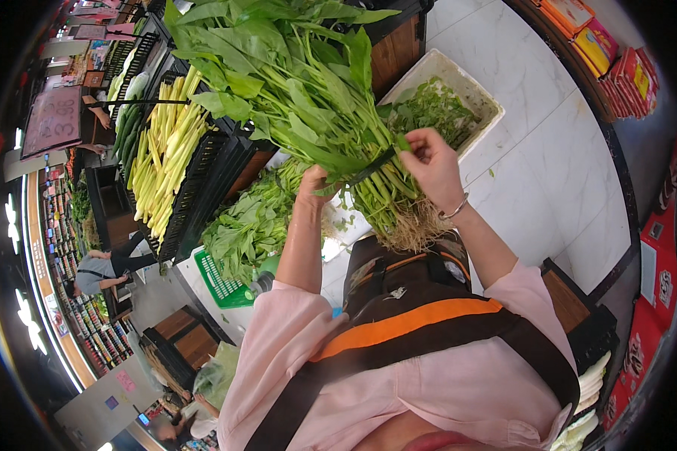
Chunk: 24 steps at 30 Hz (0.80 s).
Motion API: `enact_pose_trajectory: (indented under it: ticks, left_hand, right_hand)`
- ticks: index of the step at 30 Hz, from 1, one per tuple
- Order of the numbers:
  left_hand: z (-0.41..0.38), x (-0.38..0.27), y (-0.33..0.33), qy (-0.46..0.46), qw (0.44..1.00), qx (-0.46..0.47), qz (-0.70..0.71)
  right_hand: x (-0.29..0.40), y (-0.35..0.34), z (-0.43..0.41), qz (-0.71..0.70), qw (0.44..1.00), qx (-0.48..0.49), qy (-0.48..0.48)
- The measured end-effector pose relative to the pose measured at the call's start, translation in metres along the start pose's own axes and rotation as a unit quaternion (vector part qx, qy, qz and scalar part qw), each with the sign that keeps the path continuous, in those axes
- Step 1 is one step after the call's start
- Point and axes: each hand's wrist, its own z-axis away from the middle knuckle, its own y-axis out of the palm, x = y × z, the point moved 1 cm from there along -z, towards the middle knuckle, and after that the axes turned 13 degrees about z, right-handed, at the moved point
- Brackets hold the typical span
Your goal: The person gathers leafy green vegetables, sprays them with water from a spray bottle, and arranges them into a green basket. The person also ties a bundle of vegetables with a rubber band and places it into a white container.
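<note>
A large bunch of leafy greens with long stems (pixel 316 101) lies across in front of me, its pale roots (pixel 412 225) pointing down to the right. A dark band (pixel 373 168) runs around the stems. My left hand (pixel 319 183) grips the bunch from its left side, partly hidden by leaves. At the right side of the stems, my right hand (pixel 431 163) pinches a small green leaf piece (pixel 403 143) between thumb and fingers. Below and left of the bunch, more leafy greens (pixel 248 225) are heaped by a green plastic basket (pixel 220 284).
A white foam box (pixel 488 121) with loose greens stands on the tiled floor. Black crates hold yellow-green stalks (pixel 166 152) and cucumbers (pixel 127 132) at left. Red packets (pixel 629 84) lie on a shelf at upper right. Other people (pixel 99 273) are at far left.
</note>
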Motion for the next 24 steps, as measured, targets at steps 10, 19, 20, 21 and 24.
enact_pose_trajectory:
  ticks: [10, 19, 20, 21, 24]
  left_hand:
    - [0.008, 0.001, -0.007, 0.034, 0.999, -0.005, 0.026]
    - [0.007, 0.013, 0.014, 0.063, 0.996, -0.064, 0.002]
    - [0.008, 0.015, 0.013, 0.068, 0.995, -0.075, -0.004]
    - [0.01, 0.016, 0.014, 0.074, 0.993, -0.089, -0.01]
    - [0.013, 0.02, 0.027, 0.088, 0.989, -0.117, -0.028]
  right_hand:
    - [0.039, -0.018, 0.02, 0.195, 0.952, -0.161, -0.174]
    - [0.028, 0.0, 0.042, 0.202, 0.955, -0.114, -0.187]
    - [0.023, 0.0, 0.04, 0.183, 0.967, -0.133, -0.115]
    - [0.016, -0.001, 0.037, 0.185, 0.971, -0.116, -0.094]
    - [-0.016, -0.011, 0.018, 0.156, 0.987, -0.039, -0.002]
